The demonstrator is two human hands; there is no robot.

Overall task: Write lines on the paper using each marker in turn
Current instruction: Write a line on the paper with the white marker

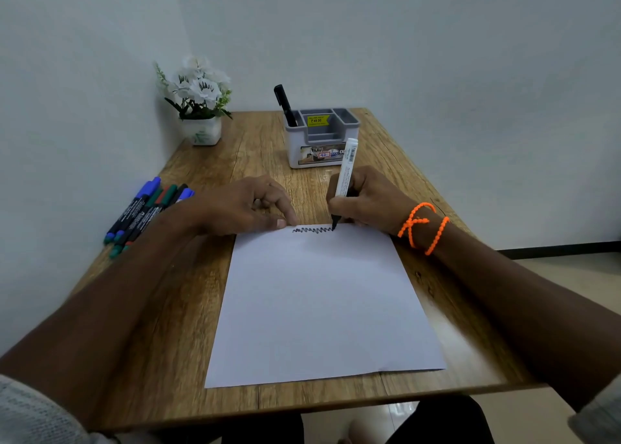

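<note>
- The wooden table (215, 161) carries a white paper (319, 302), long axis running away from the person.
- The left hand (242, 208) rests on the paper's far-left corner, fingers loosely curled, thumb pressing the sheet.
- The right hand (366, 196) pinches a white marker (346, 171), nearly upright, tip down on the paper's far edge, tail leaning away.
- The black zigzag line (313, 230) runs crosswise, ending at the tip.
</note>
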